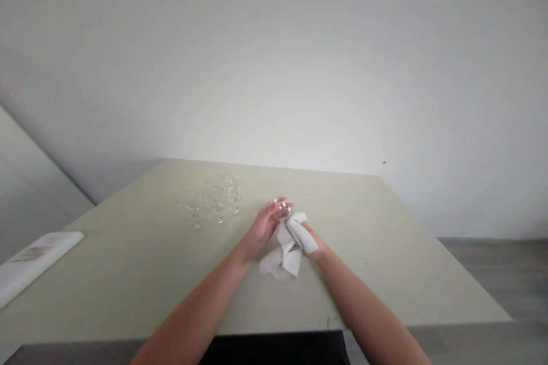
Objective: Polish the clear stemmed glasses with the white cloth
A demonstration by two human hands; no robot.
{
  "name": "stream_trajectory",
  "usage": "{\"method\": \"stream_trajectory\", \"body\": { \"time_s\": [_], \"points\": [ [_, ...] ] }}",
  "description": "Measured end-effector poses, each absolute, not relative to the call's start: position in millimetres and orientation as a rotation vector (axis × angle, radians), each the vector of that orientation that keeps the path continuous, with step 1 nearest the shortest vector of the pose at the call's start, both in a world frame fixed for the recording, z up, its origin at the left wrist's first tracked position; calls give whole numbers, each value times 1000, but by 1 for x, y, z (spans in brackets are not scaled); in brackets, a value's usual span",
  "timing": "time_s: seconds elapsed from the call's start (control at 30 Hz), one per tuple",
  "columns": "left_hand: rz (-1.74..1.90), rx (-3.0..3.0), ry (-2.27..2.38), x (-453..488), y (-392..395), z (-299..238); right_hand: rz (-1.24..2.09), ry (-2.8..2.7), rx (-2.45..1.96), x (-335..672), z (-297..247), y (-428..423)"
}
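Observation:
My left hand (264, 224) is wrapped round a clear glass (282, 210), its fingers showing through the bowl. Over the lower part of the glass hangs a white cloth (292, 243), bunched up and held by my right hand (311, 241). The cloth covers most of my right fingers and hides the glass's stem, if it has one. Both hands are close together above the middle of the table. To the left of them, several clear stemmed glasses (219, 201) stand upright in a loose group.
The pale green table (363, 279) reaches back to a plain light wall (274, 57). A white flat package (36, 259) lies at the table's left edge. Grey floor (488, 274) shows beyond the right edge.

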State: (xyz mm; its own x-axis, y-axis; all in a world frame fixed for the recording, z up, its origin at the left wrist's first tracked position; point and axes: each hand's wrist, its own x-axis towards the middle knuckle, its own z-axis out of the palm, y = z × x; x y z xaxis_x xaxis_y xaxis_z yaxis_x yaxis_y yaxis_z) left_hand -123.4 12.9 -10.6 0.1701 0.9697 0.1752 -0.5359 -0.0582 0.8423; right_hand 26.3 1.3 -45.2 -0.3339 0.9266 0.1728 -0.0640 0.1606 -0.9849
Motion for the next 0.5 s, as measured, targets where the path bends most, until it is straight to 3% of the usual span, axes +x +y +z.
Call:
{"method": "stream_trajectory", "body": {
  "time_s": [0.07,0.2,0.37,0.5],
  "points": [
    [1300,956,549,-124,13,-10,1328,-1479,-903,26,-45,1],
    [1465,1060,841,-125,15,-12,985,-1662,-944,25,-38,1],
    [1310,983,601,-128,12,-10,1333,-1568,-867,26,-38,-2],
    [1372,1051,730,-126,14,-11,1081,-1648,-891,25,-37,-2]
  ]
}}
